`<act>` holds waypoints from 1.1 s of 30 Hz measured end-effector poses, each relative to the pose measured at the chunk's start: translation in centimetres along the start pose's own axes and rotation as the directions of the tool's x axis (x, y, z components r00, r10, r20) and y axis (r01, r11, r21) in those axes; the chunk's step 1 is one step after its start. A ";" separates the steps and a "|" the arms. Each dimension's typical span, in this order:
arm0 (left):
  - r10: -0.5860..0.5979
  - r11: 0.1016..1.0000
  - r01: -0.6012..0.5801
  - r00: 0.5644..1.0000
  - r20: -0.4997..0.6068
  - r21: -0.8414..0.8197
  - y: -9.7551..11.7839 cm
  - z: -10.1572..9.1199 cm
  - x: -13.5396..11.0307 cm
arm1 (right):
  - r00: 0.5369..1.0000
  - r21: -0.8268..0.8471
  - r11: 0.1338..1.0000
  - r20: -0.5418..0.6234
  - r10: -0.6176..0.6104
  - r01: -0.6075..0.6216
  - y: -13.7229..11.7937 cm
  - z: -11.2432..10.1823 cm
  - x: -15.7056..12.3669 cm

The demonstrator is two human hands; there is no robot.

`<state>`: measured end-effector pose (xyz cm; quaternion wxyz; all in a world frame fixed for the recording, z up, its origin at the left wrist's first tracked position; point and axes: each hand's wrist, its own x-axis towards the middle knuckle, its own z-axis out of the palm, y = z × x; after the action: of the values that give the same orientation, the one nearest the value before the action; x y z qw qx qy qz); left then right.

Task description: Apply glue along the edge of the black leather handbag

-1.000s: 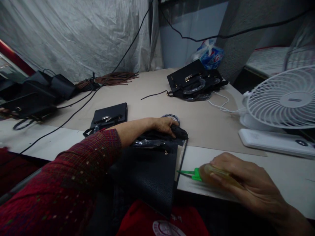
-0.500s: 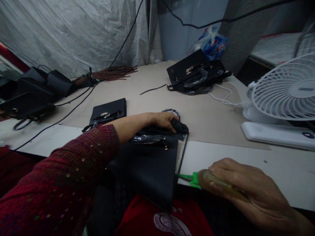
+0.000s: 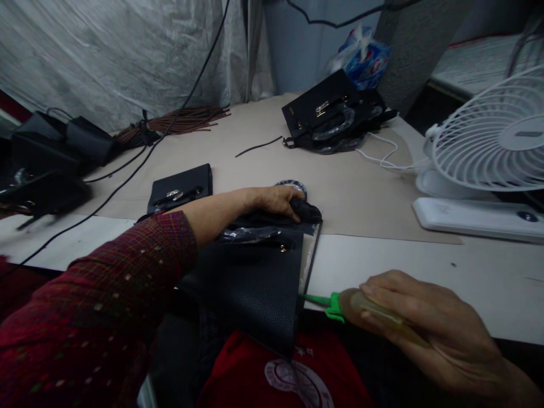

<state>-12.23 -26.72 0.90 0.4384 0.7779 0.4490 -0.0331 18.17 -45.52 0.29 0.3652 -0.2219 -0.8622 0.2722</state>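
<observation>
A black leather handbag [image 3: 250,283] lies across the table's front edge, its near end jutting out over a red cloth. My left hand [image 3: 280,202] reaches over it and grips its far part, thumb on the dark material. Along the bag's right side a pale strip [image 3: 306,255] shows between its layers. My right hand [image 3: 429,326] is closed round a squeeze bottle [image 3: 369,311] of amber liquid, apparently glue. The bottle's green nozzle [image 3: 318,299] points left, its tip at the bag's right edge near the lower end of the strip.
Another black handbag [image 3: 181,186] lies just left of my forearm. More black bags [image 3: 340,116] lie at the back, and several dark ones [image 3: 51,153] sit at far left. A white fan [image 3: 488,136] stands at right. A black cable [image 3: 170,127] crosses the left side.
The view has shifted slightly, so most things appear a little higher and further left. Both hands keep their holds, and the nozzle stays at the bag's right edge.
</observation>
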 end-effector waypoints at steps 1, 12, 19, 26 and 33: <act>0.004 1.000 -0.004 1.000 0.003 -0.003 -0.1 0.0 0.0 | 1.000 0.002 1.000 0.010 -0.028 0.028 -0.2 0.0 0.1; -0.053 0.999 0.052 0.999 -0.010 -0.015 1.0 0.1 -0.6 | 0.995 0.051 0.994 -0.021 0.099 -0.097 -2.1 0.5 0.8; -0.061 0.998 0.061 0.998 -0.017 0.001 1.3 0.1 -0.8 | 0.968 0.086 0.964 0.029 0.248 -0.250 -2.7 0.0 1.8; -0.021 0.999 0.020 1.000 -0.009 -0.028 1.4 0.1 -1.1 | 0.945 0.059 0.944 -0.011 0.326 -0.325 -2.6 -0.1 1.8; -0.082 0.997 0.082 0.997 -0.004 0.001 2.0 0.0 -1.3 | 0.954 0.028 0.956 -0.054 0.294 -0.293 -2.7 0.2 1.5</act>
<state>-11.52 -28.03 2.80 0.4351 0.7593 0.4813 -0.0497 16.57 -46.72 2.69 0.3476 -0.3515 -0.8062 0.3251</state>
